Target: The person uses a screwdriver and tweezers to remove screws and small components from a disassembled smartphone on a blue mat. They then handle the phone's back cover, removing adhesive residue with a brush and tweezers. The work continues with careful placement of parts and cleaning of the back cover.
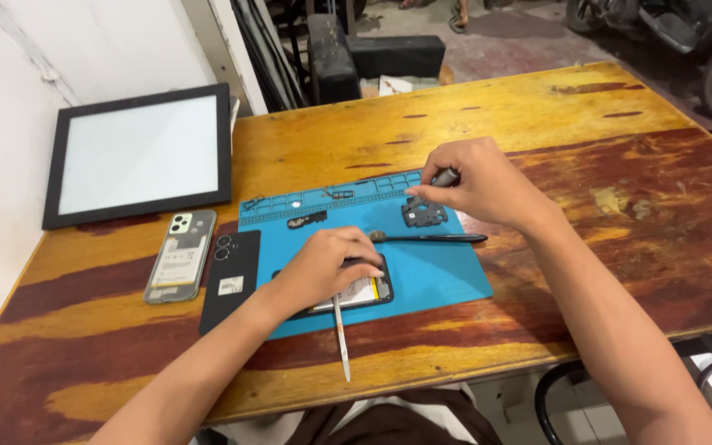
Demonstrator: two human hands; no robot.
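Note:
My left hand (327,265) rests on an opened phone (364,292) lying on a blue repair mat (438,272), pressing it down. My right hand (475,183) pinches a small dark screwdriver handle (445,176) with its tip over a black inner phone cover plate (423,214) near the mat's back. A thin black spudger (430,238) lies across the mat between my hands. A slim metal pry tool (342,338) pokes out from under the phone toward the table's front edge.
A black back cover (231,280) and a clear phone case with a rear panel (180,255) lie left of the mat. A black-framed white panel (138,155) leans at the back left. Small parts (306,219) sit by the mat's tray strip. Wooden table (603,165).

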